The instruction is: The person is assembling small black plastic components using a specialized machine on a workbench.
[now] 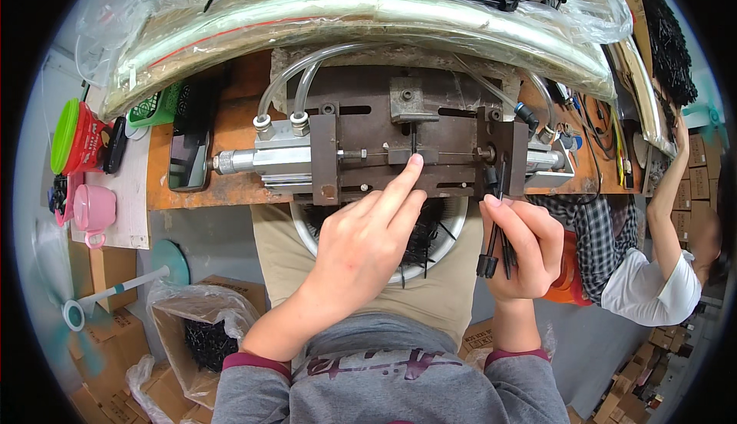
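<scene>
My left hand (349, 240) reaches over a metal clamping fixture (361, 128) with its index finger stretched out. That fingertip rests at a small dark block (399, 156) in the fixture's middle, beside a thin black rod (414, 134) below a metal bracket (406, 98). The other fingers are partly bent, with nothing visible in them. At the fixture's right end, my right hand (526, 251) grips several thin black plastic stems with knobbed ends (487, 264). Their upper ends stand close to the right end plate (513, 148). Silver air cylinders (284, 164) flank the fixture.
A white-rimmed tub (301, 228) of black parts sits at my lap. Behind the fixture lies a plastic-wrapped bundle (368, 9) with black parts on top. A phone (188, 151) and pink cup (96, 205) are left; a co-worker (649, 290) is right.
</scene>
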A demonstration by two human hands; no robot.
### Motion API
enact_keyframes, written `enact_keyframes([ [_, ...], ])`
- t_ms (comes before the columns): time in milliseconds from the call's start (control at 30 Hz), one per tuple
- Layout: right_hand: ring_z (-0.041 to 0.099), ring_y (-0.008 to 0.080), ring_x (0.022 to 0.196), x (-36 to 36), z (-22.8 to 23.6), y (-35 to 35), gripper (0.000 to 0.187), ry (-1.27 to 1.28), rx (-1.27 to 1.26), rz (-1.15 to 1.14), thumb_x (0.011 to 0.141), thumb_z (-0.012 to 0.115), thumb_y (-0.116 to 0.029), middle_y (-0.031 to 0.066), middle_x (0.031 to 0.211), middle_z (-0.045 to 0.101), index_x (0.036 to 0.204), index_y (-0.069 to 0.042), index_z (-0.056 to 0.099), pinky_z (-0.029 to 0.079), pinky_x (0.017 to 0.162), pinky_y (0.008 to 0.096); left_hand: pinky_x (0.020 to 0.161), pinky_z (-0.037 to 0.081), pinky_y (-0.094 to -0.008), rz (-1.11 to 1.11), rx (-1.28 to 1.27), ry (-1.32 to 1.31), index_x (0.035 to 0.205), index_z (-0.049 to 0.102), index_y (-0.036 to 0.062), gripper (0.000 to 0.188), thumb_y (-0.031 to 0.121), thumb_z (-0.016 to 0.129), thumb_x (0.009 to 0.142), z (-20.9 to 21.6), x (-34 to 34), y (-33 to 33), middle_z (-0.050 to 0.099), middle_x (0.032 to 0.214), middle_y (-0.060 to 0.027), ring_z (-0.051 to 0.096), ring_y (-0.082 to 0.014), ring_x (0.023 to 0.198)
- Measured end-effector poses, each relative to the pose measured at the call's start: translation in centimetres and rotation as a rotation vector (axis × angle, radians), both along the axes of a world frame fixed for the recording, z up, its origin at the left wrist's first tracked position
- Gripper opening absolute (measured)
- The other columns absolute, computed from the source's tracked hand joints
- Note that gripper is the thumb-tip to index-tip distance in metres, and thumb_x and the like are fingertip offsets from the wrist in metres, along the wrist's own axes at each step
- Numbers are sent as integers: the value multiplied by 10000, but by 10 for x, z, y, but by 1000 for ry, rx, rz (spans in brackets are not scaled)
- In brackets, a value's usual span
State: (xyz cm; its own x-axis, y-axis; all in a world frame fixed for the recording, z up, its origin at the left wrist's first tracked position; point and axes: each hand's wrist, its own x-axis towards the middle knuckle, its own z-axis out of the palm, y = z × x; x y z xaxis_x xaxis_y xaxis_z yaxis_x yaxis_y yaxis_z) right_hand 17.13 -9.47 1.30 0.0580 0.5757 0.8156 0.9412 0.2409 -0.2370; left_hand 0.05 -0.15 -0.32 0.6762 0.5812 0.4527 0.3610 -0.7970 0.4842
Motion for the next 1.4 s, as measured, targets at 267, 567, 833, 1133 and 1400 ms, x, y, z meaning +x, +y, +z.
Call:
enact_keyframes([
  [267, 664, 233, 719, 0, -10, 1, 457, -55, 4, 71, 569, 725, 36, 117, 951, 620, 1026, 51, 745, 551, 582, 317, 785, 642, -363, -224, -918, -542, 1040, 678, -62, 288, -135, 749, 771, 5, -11, -9, 616, 1222, -173, 705, -246, 987],
  [567, 663, 229, 698, -6, -10, 7, 428, -194, 18, 112, 603, 703, -23, 149, 981, 620, 1009, 108, 722, 547, 579, 313, 632, 506, -223, -216, -1209, -759, 1319, 505, 18, 616, -11, 816, 787, 12, -21, -16, 660, 1101, -95, 580, -80, 785],
  [833, 669, 218, 707, -17, -9, 9, 405, -52, -35, 98, 643, 724, 13, 133, 951, 645, 1041, 87, 723, 550, 595, 314, 548, 442, -231, -188, -450, -386, 1058, 732, 36, 445, 0, 859, 632, 19, -21, -19, 714, 1023, -94, 630, -140, 792],
  [1133, 676, 171, 712, -4, 3, 5, 172, 983, -121, 178, 825, 725, 100, 128, 932, 657, 991, 62, 701, 551, 620, 250, 619, 531, -283, -2, 67, 7, 1044, 710, 14, 334, 38, 745, 713, 0, -7, -8, 645, 1319, -116, 644, -172, 733],
  [1400, 656, 155, 614, 9, 13, -8, 112, 1429, -371, 353, 948, 650, -47, 146, 881, 667, 952, 64, 639, 503, 472, 246, 645, 551, -300, -2, 70, 80, 1004, 709, 24, 296, 57, 766, 715, 6, -1, 1, 665, 1287, -112, 691, -187, 759],
])
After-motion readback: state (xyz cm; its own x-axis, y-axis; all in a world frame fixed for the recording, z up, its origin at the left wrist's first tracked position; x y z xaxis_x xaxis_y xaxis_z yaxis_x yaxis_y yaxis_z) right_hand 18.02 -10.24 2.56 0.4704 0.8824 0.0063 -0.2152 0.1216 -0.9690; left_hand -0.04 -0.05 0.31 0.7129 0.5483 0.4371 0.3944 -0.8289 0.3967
